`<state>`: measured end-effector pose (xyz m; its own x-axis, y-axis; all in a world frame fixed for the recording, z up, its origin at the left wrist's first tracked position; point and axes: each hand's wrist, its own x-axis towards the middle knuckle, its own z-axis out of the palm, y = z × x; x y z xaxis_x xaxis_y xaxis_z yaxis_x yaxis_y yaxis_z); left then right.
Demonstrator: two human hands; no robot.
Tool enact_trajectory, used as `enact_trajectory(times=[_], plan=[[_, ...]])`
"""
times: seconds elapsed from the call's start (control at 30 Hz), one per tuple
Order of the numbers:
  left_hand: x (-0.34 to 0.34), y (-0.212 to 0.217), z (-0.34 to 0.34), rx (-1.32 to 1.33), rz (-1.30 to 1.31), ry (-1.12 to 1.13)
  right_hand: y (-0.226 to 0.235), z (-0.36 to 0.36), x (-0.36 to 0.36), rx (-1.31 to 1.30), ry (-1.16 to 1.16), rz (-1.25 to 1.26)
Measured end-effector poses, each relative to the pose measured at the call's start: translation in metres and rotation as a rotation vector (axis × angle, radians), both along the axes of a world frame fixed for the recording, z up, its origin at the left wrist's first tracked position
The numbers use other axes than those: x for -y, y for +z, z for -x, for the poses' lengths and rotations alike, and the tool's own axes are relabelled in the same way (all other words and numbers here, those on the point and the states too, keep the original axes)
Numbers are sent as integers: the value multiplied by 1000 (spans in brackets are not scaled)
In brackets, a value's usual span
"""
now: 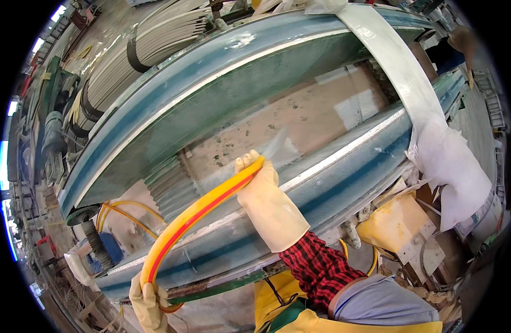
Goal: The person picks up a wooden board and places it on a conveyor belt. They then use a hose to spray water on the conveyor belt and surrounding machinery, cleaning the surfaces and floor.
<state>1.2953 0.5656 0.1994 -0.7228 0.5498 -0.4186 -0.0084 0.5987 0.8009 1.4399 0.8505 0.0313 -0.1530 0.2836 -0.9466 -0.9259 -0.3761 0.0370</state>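
Observation:
A yellow hose [197, 208] with a red stripe arches between my two gloved hands. My right hand [266, 200], in a cream rubber glove, is closed around the hose near its end. A pale, fan-shaped spray [276, 145] comes from just beyond those fingers, over the inside of a long blue trough [316, 206] with white rims. At the lower left, my left hand [146, 304], in a matching glove, grips the hose farther back. Below it the hose curls out of sight. Mottled brown and grey, the trough's floor [288, 119] lies past my right hand.
A white plastic sheet [399, 66] drapes across the trough on the right. Bundled pale strips [161, 39] lie beyond the far side. Yellow hoses [130, 208] loop at the trough's left end. A yellowed block [391, 222] stands by the near side. Another person [446, 55] is at the far right.

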Motion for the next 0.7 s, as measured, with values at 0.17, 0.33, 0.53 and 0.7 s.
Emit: enact_trajectory(times=[0.17, 0.33, 0.53, 0.7], plan=[[-6, -1, -5, 4, 24, -75, 7, -13, -8, 40, -51, 9], [-11, -3, -15, 2, 49, -104, 9, -21, -15, 72, -87, -21], [0, -17, -18, 4, 16, -158, 12, -33, -22, 70, -90, -46], [4, -30, -33, 80, 60, -156, 5, -47, -27, 89, -122, -136]])
